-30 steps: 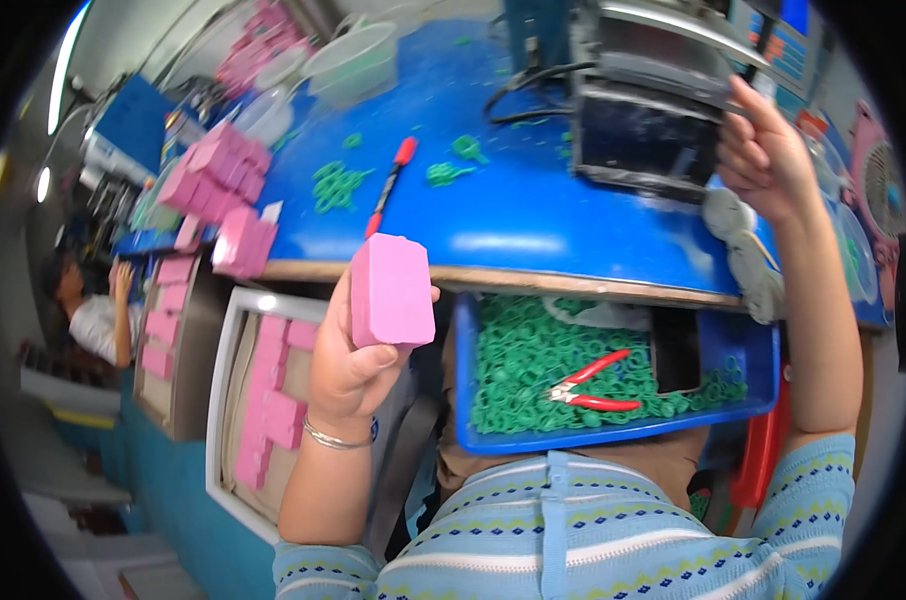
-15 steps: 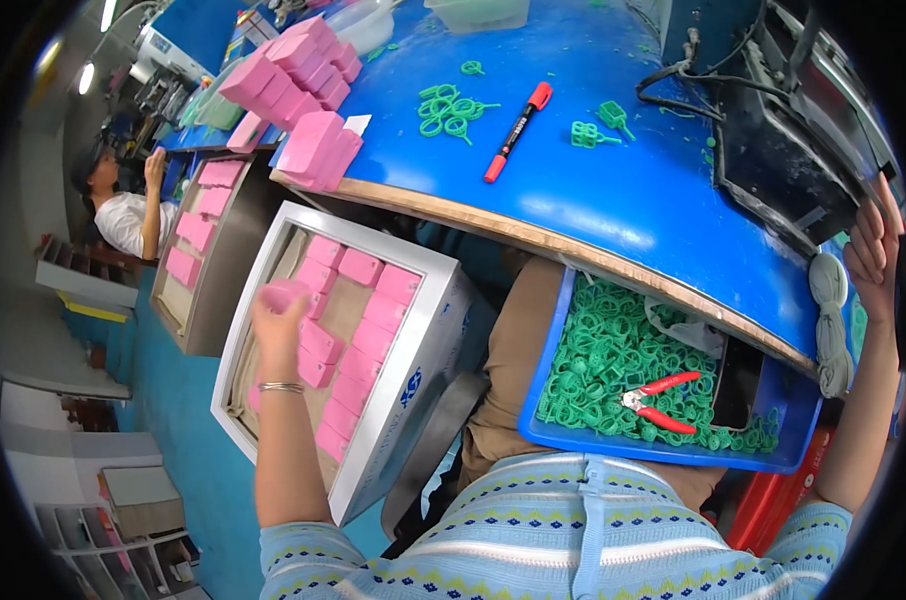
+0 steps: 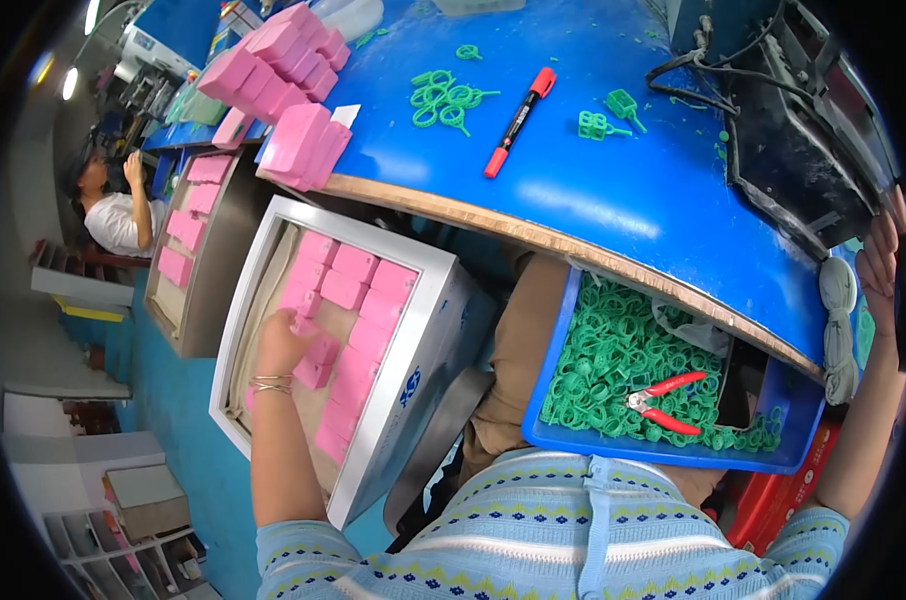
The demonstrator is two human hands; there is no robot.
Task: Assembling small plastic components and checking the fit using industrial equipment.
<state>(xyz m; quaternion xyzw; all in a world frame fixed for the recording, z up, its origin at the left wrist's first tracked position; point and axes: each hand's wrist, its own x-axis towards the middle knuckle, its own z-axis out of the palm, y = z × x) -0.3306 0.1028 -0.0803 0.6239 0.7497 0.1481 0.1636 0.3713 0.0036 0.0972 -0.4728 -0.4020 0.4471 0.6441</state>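
Note:
My left hand (image 3: pixel 283 345), with thin bangles at its wrist, reaches into a white-framed box (image 3: pixel 441 268) on the left. Its fingers are closed on a pink block (image 3: pixel 301 324), low among other pink blocks (image 3: pixel 371 308) laid in rows on a beige lining. The fingertips are partly hidden. At the far right my right hand (image 3: pixel 879 258) is raised beside a black machine (image 3: pixel 808 130). Its fingers look stretched out along a dark edge, and I see nothing held in them.
A blue tray (image 3: pixel 535 420) of small green pieces (image 3: pixel 613 350) holds red-handled cutters (image 3: pixel 668 402). On the blue table (image 3: pixel 593 210) lie a red-and-black marker (image 3: pixel 520 122), green rings (image 3: pixel 443 100) and stacked pink blocks (image 3: pixel 303 145). Another person (image 3: pixel 113 210) sits at the left.
My left hand has lowered the pink block into the box, among the others. My right hand stays beside the black machine. The view has shifted slightly.

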